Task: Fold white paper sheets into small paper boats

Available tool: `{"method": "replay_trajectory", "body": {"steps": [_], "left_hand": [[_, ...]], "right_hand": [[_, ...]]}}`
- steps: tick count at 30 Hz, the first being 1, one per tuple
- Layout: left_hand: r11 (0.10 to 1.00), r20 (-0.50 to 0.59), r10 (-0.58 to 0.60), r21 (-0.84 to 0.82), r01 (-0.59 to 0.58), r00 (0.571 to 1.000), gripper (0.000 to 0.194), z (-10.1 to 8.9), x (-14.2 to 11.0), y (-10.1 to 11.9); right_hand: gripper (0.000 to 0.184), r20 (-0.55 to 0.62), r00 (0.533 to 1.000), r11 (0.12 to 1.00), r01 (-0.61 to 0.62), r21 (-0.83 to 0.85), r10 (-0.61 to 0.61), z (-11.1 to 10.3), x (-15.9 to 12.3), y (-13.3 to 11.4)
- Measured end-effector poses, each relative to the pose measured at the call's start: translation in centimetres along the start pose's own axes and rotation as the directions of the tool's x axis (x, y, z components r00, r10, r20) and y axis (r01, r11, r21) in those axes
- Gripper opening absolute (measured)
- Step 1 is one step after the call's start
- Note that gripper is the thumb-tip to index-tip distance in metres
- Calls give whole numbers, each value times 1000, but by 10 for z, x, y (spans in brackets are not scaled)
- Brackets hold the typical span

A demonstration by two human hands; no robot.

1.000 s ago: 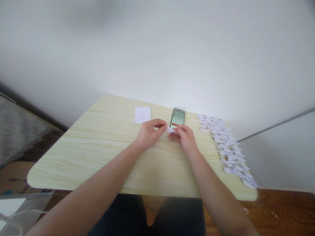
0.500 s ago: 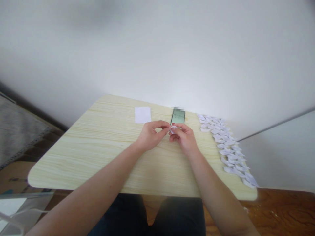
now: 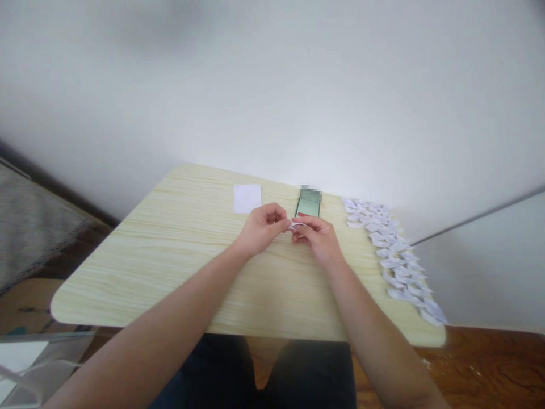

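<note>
Paper piece (image 3: 296, 225), small, white and folded, is being held between the two hands, over the middle of the bench (image 3: 170, 255) towards its far edge. Left hand (image 3: 261, 230) is pinching the left end of the piece, its thumb and fingers closing narrowly on it. Right hand (image 3: 321, 241) is gripping the opposite end, its thumb pressing on the paper and its fingers curling partly beneath. Exact folds are not showing clearly at this size.

Phone (image 3: 309, 204) is lying just beyond the right hand, near the far edge; its screen is showing pale green with a red mark low down, the upper end is appearing pixelated, and the figures are too blurred for reading. White square paper (image 3: 247, 199) is lying flat to the left of the phone, also near the far edge, beyond the left hand and apart from it. Folded paper shapes (image 3: 395, 255), white and pointed, are lying closely grouped in a band along the right edge, running from the far right corner to near the near right corner. White wall (image 3: 272, 85) is standing behind the far edge. Dark-clothed legs (image 3: 315, 372) are showing beyond the near edge, below the forearms.
</note>
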State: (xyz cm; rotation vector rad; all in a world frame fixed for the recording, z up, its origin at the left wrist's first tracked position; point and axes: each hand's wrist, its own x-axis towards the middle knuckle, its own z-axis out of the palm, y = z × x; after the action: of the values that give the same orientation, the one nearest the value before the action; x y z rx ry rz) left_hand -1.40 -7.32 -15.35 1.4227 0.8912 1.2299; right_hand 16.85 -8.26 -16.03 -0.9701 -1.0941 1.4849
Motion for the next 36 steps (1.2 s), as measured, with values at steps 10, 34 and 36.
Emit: {"method": "replay_trajectory", "body": {"steps": [10, 34, 36], "left_hand": [[1000, -7, 6, -25, -6, 1000, 23, 0, -1, 1], [960, 116, -13, 279, -20, 993, 26, -8, -3, 0], [958, 110, -10, 285, -22, 994, 26, -9, -3, -2]], "right_hand": [[26, 37, 996, 995, -77, -58, 79, -8, 3, -4], [26, 27, 991, 896, 131, -425, -132, -1, -5, -8], [25, 18, 989, 887, 139, -441, -146, -1, -6, -9]]}}
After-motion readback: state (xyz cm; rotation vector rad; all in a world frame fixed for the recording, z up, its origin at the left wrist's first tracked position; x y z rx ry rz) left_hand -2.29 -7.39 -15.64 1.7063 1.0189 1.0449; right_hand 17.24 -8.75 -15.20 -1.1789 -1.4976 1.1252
